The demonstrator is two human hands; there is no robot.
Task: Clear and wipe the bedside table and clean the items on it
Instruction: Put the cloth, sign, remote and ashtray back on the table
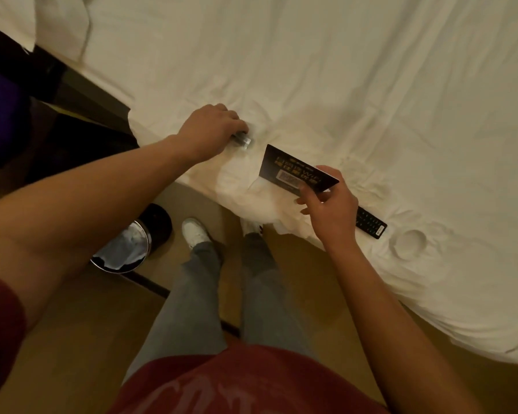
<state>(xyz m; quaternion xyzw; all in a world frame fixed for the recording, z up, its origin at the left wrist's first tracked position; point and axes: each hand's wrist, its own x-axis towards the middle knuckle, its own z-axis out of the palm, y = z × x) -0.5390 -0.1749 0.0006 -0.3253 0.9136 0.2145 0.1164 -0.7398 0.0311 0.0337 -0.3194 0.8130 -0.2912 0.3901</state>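
My left hand (211,130) rests on the white bed sheet (371,85) with its fingers closed on a small clear glass object (242,141) lying on its side. A black card with gold WiFi lettering (293,170) is pinched by its lower right corner in my right hand (329,204), just above the bed's edge. White cloth or tissue (269,204) lies crumpled under the card. Beside my right hand, a black remote control (371,224) lies on the sheet. A round white dish (410,242) sits to its right.
A steel pedal bin with a liner (123,249) stands on the wooden floor by my left foot. The dark bedside table (81,138) stands at the left, beside the bed. My legs and white shoes are below the bed's edge.
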